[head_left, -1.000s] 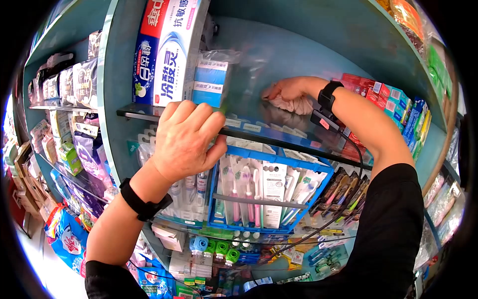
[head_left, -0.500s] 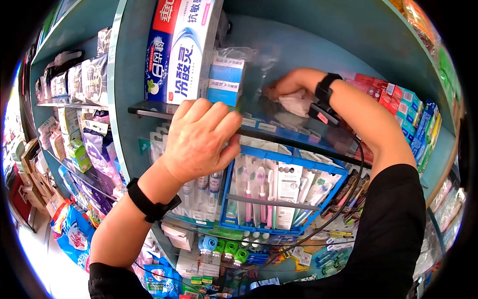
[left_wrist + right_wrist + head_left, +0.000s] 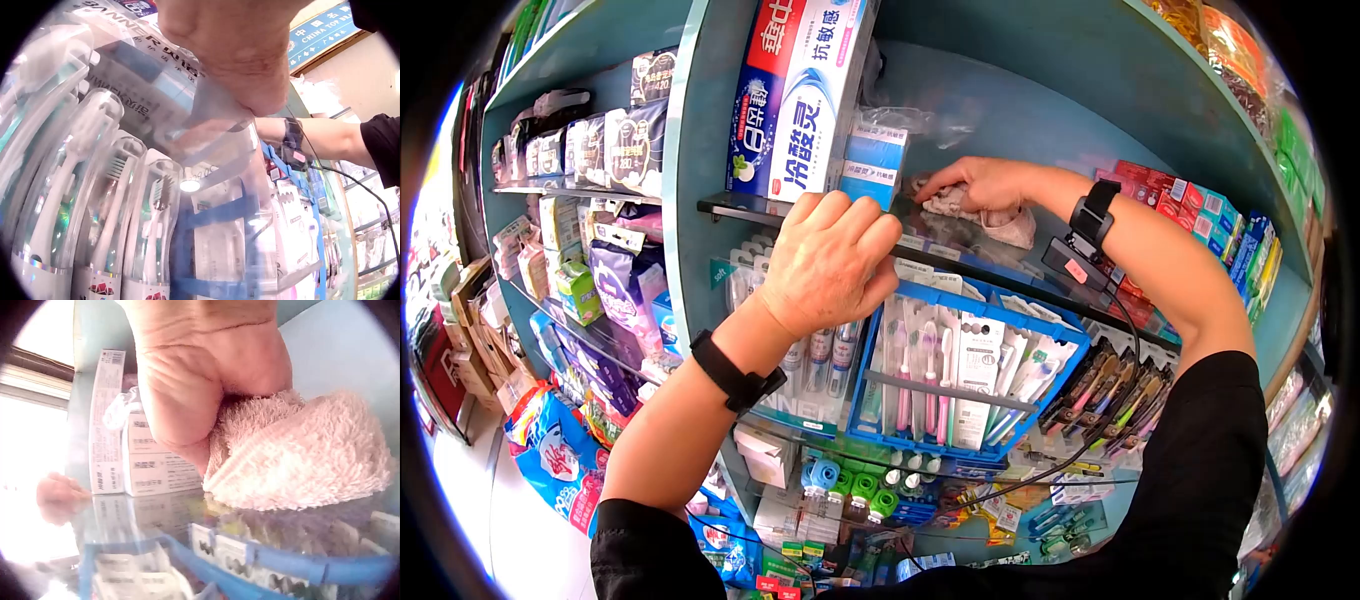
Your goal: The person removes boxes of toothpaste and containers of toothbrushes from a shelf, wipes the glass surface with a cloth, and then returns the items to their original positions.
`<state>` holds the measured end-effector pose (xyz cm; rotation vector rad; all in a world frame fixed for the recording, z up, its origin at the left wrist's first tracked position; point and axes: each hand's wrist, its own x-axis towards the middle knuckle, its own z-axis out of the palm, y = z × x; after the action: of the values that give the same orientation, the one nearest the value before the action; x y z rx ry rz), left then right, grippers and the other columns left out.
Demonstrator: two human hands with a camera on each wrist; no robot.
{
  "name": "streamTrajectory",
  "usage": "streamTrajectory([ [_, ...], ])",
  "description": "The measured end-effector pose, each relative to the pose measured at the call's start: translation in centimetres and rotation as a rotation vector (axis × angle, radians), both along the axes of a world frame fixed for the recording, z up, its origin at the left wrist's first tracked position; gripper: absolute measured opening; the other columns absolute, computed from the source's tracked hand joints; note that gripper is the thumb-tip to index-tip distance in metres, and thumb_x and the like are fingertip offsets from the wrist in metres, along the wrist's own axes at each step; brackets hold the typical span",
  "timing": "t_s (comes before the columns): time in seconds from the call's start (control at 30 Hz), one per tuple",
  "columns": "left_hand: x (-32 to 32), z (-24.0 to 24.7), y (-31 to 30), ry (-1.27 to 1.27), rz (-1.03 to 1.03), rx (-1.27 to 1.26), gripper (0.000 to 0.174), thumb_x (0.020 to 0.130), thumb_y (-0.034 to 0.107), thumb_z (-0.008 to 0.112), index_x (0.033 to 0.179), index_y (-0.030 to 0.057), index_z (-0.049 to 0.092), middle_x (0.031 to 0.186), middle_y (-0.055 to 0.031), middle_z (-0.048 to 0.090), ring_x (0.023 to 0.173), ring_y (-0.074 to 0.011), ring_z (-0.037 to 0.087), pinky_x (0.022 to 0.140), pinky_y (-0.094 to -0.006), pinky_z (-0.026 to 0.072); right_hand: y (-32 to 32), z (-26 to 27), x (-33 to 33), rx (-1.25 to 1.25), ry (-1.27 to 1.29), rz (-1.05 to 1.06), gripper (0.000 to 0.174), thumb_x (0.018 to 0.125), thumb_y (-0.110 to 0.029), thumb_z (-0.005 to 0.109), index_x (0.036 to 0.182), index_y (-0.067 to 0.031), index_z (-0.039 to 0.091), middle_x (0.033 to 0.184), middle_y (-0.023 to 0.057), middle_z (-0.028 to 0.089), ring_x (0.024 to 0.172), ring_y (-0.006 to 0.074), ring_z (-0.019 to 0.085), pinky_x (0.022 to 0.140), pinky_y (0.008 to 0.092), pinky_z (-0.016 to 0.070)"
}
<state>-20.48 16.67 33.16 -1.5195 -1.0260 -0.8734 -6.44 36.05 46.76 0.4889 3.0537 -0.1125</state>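
Note:
My right hand [image 3: 990,185] grips a crumpled pale pink terry cloth [image 3: 312,453] on the dark glass shelf [image 3: 1040,268]. In the right wrist view the palm [image 3: 206,369] bears on the cloth's near end, and its fingertips are hidden. Left of the cloth stand blue-and-white boxes [image 3: 872,165] in clear plastic wrap and tall toothpaste cartons [image 3: 820,100]. My left hand [image 3: 830,262] holds the shelf's front edge just below those cartons, fingers curled over it. In the left wrist view its heel [image 3: 244,56] hangs over packaged toothbrushes [image 3: 112,206].
Red and blue toothpaste boxes [image 3: 1200,215] are stacked at the shelf's right end. Below, a blue basket [image 3: 870,405] holds packaged toothbrushes. A black cable [image 3: 1135,345] runs down from the right wrist. Another shelf unit with packets [image 3: 630,150] stands left.
My right hand has slid the cloth left along the shelf, closer to the wrapped boxes. The left hand keeps its place on the edge while the head view shifts.

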Motion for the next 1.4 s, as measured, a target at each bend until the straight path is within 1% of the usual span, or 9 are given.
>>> streamTrajectory([
  [0.3, 0.5, 0.1, -0.4, -0.047, 0.004, -0.022, 0.022, 0.067, 0.014, 0.063, 0.087, 0.0085, 0.055, 0.079, -0.0081, 0.049, 0.076, -0.0271, 0.050, 0.071, -0.0381, 0.0374, -8.7, 0.7, 4.0, -0.072, 0.051, 0.348, 0.060, 0.062, 0.004, 0.049, 0.120, -0.0056, 0.061, 0.121, 0.0092, 0.061, 0.113, 0.0189, 0.054, 0.101, 0.0293, 0.0380],
  [0.5, 1.3, 0.2, -0.7, -0.081, 0.030, -0.018, 0.017, 0.068, 0.013, 0.060, 0.080, 0.0081, 0.048, 0.077, -0.0084, 0.046, 0.075, -0.0273, 0.049, 0.071, -0.0391, 0.0374, -12.5, 1.3, 8.0, -0.185, 0.111, 0.362, 0.054, 0.062, 0.005, 0.045, 0.112, -0.0009, 0.062, 0.119, 0.0085, 0.062, 0.112, 0.0186, 0.054, 0.103, 0.0291, 0.0363],
  [0.63, 1.4, 0.1, -0.8, -0.119, 0.041, -0.085, 0.024, 0.069, 0.011, 0.060, 0.091, 0.0055, 0.053, 0.085, -0.0108, 0.051, 0.082, -0.0301, 0.050, 0.075, -0.0394, 0.0378, -10.1, 4.5, 11.4, -0.270, 0.239, 0.258, 0.058, 0.064, 0.002, 0.045, 0.122, 0.0016, 0.055, 0.121, 0.0107, 0.059, 0.114, 0.0181, 0.053, 0.102, 0.0276, 0.0381],
  [0.77, 1.6, 0.2, -0.9, -0.117, 0.030, -0.087, 0.023, 0.069, 0.011, 0.060, 0.091, 0.0052, 0.053, 0.084, -0.0109, 0.050, 0.080, -0.0298, 0.049, 0.075, -0.0399, 0.0382, -4.2, 3.8, 15.0, -0.181, 0.150, -0.086, 0.066, 0.077, -0.019, 0.058, 0.139, -0.0037, 0.042, 0.136, 0.0119, 0.048, 0.123, 0.0209, 0.046, 0.103, 0.0290, 0.0373],
  [0.9, 1.5, 0.2, -0.7, -0.100, 0.027, -0.057, 0.021, 0.069, 0.010, 0.060, 0.088, 0.0064, 0.053, 0.082, -0.0091, 0.050, 0.080, -0.0280, 0.049, 0.073, -0.0393, 0.0375, -0.1, -0.7, 15.2, -0.461, 0.083, -0.095, 0.061, 0.097, -0.042, 0.040, 0.144, -0.0028, 0.033, 0.149, 0.0123, 0.034, 0.136, 0.0224, 0.032, 0.111, 0.0328, 0.0259],
  [1.1, 1.4, 0.1, -0.6, -0.100, 0.096, -0.093, 0.019, 0.072, 0.010, 0.058, 0.090, 0.0053, 0.051, 0.084, -0.0107, 0.050, 0.082, -0.0293, 0.050, 0.076, -0.0411, 0.0385, -6.9, -2.3, 17.5, -0.181, 0.263, -0.216, 0.082, 0.087, -0.057, 0.056, 0.142, -0.0001, 0.035, 0.142, 0.0144, 0.041, 0.129, 0.0206, 0.039, 0.108, 0.0319, 0.0295],
  [1.13, 1.4, 0.1, -0.5, -0.088, 0.097, -0.078, 0.020, 0.071, 0.010, 0.058, 0.090, 0.0061, 0.051, 0.084, -0.0102, 0.049, 0.080, -0.0290, 0.049, 0.074, -0.0406, 0.0382, -6.4, -2.8, 17.5, -0.315, 0.318, -0.093, 0.084, 0.080, -0.052, 0.069, 0.139, 0.0008, 0.039, 0.134, 0.0151, 0.049, 0.122, 0.0203, 0.046, 0.105, 0.0317, 0.0338],
  [1.27, 1.6, 0.1, -0.6, -0.083, 0.088, -0.060, 0.021, 0.070, 0.010, 0.058, 0.089, 0.0068, 0.052, 0.084, -0.0096, 0.049, 0.079, -0.0289, 0.049, 0.073, -0.0404, 0.0375, -8.5, -3.7, 18.9, -0.264, 0.412, -0.042, 0.078, 0.075, -0.040, 0.078, 0.134, -0.0005, 0.046, 0.119, 0.0108, 0.061, 0.106, 0.0183, 0.058, 0.094, 0.0299, 0.0441],
  [1.4, 1.8, 0.1, -0.9, -0.120, 0.053, -0.078, 0.022, 0.071, 0.010, 0.058, 0.091, 0.0054, 0.053, 0.084, -0.0104, 0.050, 0.082, -0.0293, 0.049, 0.075, -0.0404, 0.0369, -11.1, -4.0, 21.8, -0.080, 0.487, 0.030, 0.071, 0.074, -0.025, 0.080, 0.135, -0.0096, 0.049, 0.122, 0.0089, 0.060, 0.108, 0.0179, 0.057, 0.096, 0.0320, 0.0444],
])
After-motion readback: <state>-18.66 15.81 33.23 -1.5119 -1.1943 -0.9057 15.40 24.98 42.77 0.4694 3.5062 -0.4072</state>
